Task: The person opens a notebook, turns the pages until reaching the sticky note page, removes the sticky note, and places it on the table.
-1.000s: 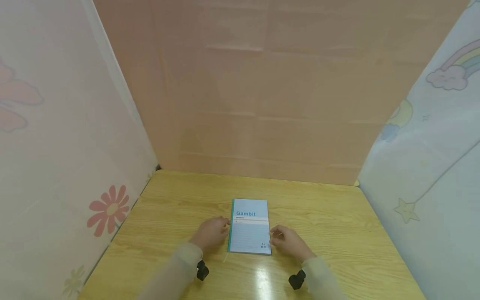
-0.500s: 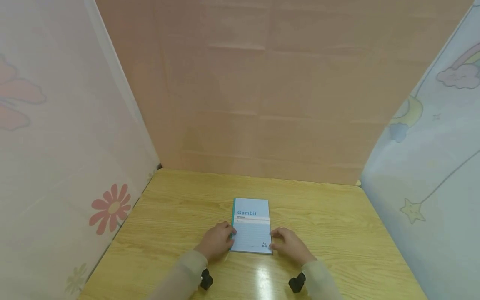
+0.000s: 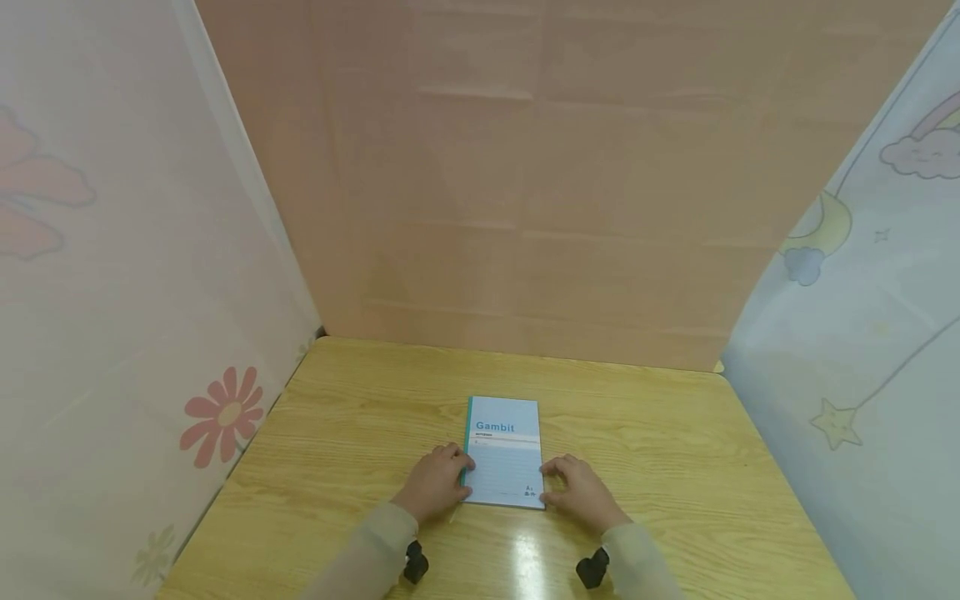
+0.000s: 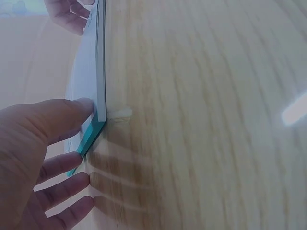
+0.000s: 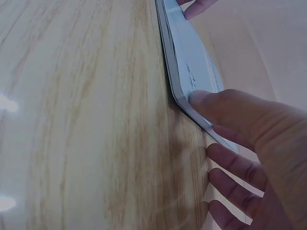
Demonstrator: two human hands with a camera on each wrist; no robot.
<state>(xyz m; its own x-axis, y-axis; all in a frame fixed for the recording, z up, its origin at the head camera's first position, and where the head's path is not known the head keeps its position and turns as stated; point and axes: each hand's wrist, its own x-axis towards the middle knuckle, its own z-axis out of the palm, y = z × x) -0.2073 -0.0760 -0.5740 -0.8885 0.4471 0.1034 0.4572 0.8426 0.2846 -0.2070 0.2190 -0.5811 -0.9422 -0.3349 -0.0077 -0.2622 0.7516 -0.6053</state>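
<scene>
A light blue notebook [image 3: 504, 467] marked "Gambit", with a green spine, lies flat on the wooden table. My left hand [image 3: 435, 482] holds its spine side. In the left wrist view the thumb [image 4: 76, 112] rests on the cover by the lower corner, and the other fingers reach down along the green spine. On the opposite edge, my right hand [image 3: 583, 492] holds the notebook near the lower right corner. Its thumb [image 5: 216, 103] lies on the cover in the right wrist view, with the other fingers beside the edge, close to the tabletop. Whether any fingertips are underneath is hidden.
The wood-grain table [image 3: 660, 442] extends around the notebook. A tan backdrop [image 3: 510, 208] stands behind it. Patterned panels rise on the left [image 3: 150, 250] and right [image 3: 862, 350]. A short ribbon end [image 4: 120, 115] sticks out at the notebook's lower left corner.
My left hand has moved right, from beside the spine onto the notebook's edge and cover. The right hand has closed in slightly on the right edge. The notebook has stayed nearly in place.
</scene>
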